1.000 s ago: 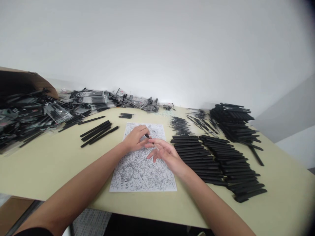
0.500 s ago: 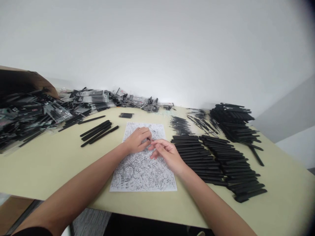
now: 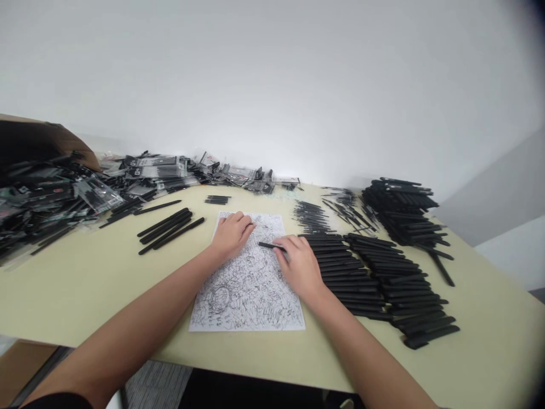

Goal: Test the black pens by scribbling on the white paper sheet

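Note:
A white sheet of paper (image 3: 251, 295) covered in black scribbles lies on the pale yellow table (image 3: 85, 278). My left hand (image 3: 232, 234) rests flat on the sheet's upper left part, fingers stretched out. My right hand (image 3: 300, 264) is closed on a thin black pen part (image 3: 269, 246) whose tip lies on the paper. Right beside that hand are rows of black pens (image 3: 340, 267).
Several loose black pens (image 3: 170, 227) lie left of the paper. Packaged pens in clear bags (image 3: 63, 196) are heaped at the far left by a cardboard box (image 3: 42, 136). A tall stack of black pens (image 3: 402, 210) and thin refills (image 3: 310, 218) sit at the right.
My hands have separated. The left hand let go and moved up onto the paper. The right hand took the thin black part and brought its tip down on the sheet.

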Tool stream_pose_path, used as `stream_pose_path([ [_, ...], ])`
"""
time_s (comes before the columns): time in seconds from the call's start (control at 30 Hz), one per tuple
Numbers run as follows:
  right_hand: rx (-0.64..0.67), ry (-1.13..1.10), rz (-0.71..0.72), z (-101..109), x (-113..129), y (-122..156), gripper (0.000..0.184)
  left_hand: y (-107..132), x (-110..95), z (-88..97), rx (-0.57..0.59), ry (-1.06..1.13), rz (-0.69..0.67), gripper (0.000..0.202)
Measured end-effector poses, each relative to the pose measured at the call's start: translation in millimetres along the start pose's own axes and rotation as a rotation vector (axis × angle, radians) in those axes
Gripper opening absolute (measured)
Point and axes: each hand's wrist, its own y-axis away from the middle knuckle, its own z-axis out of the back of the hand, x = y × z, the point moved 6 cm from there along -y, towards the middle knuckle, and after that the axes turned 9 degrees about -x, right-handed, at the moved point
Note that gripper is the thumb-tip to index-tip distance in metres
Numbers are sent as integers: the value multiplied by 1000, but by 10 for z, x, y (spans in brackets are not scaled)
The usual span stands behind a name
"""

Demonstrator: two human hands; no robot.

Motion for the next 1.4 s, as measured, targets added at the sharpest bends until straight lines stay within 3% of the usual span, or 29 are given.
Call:
stream_pose_path([
  [0.1,113,369,96,-56,17,23,25,-2,33,3,5,-89,66,33],
  [0.23,152,549,79,-109,-49,17,23,4,37,-17,-3,-167,60,33],
  [0.37,138,562,32,-90,-82,-6,21,10,44,-36,-25,-217,33,33],
  [0.53,-12,552,-73,83,-85,-41,19,11,57,-32,-32,-238,41,33],
  [1.07,-102,501,-30,131,-56,-26,18,11,47,-47,-7,-267,29,36],
  [1.4,-196,418,98,138,-3,-14,21,7,8,-73,-5,-298,-50,34],
])
